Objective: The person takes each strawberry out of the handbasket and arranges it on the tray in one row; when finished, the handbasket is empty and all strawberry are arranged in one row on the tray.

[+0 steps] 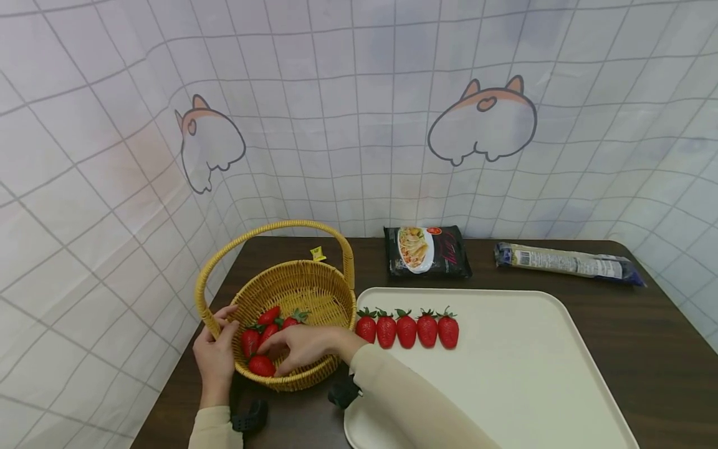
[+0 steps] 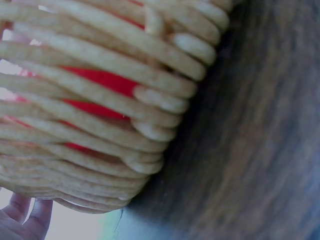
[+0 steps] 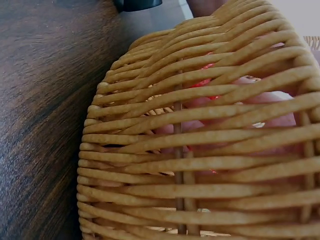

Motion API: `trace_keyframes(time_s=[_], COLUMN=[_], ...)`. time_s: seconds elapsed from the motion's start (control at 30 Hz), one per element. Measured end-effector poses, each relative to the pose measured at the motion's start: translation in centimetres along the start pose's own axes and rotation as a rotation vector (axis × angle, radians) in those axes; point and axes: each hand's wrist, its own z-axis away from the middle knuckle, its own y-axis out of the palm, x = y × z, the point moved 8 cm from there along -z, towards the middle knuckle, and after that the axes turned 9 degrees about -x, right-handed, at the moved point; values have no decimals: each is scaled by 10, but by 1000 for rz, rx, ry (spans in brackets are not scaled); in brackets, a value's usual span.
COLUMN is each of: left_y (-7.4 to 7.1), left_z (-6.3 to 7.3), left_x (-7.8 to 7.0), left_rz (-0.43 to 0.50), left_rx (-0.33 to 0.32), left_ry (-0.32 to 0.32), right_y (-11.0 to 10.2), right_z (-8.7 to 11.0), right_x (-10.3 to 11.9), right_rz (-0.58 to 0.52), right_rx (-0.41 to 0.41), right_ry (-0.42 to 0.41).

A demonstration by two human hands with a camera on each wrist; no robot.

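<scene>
A yellow wicker basket (image 1: 303, 274) with a tall arched handle stands at the left of the table, several strawberries (image 1: 269, 316) inside it. My left hand (image 1: 215, 355) grips its left rim by the foot of the handle. Reaching over the near right rim, my right hand (image 1: 305, 346) is inside the basket, its finger and thumb bent about a strawberry (image 1: 261, 365) near the front wall. In the right wrist view the basket's weave (image 3: 200, 135) partly hides that hand. To the right, several strawberries (image 1: 406, 329) lie in a row, leaves away from me, on a white tray (image 1: 505, 362).
Behind the tray lies a black food packet (image 1: 427, 252), with a long clear-and-blue packet (image 1: 566, 262) to its right. A small yellow sachet (image 1: 318, 254) is behind the basket. A gridded curtain (image 1: 336, 125) closes off the back and left of the dark wooden table (image 1: 662, 349).
</scene>
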Motion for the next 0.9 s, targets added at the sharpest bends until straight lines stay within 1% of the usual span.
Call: trace_keyframes(time_s=[0.07,0.13,0.27,0.33,0.4,0.47,0.6,0.73,0.9], left_y=[0,1,2,2,1,0,0,0,0], left_z=[1,2,7,8,7,4,1,0,0], left_x=[-1,-6,-22,-25,-21,-14,-4,-1,-2], left_rz=[2,1,7,12,8,3,-2,-7,-7], left_rx=[1,7,22,25,22,19,14,8,5], left_ry=[-7,-12,-4,1,1,2,2,6,6], right_y=[1,1,1,2,2,2,3,3,3], right_z=[-1,-1,-1,-2,-2,-2,-2,-1,0], right_x=[1,1,1,0,1,0,0,0,-1], right_rz=[25,24,-22,-51,-74,-99,-190,-265,-309], right_rx=[2,5,8,8,9,5,-1,-5,-4], right_ry=[-5,-6,-2,1,2,5,21,38,52])
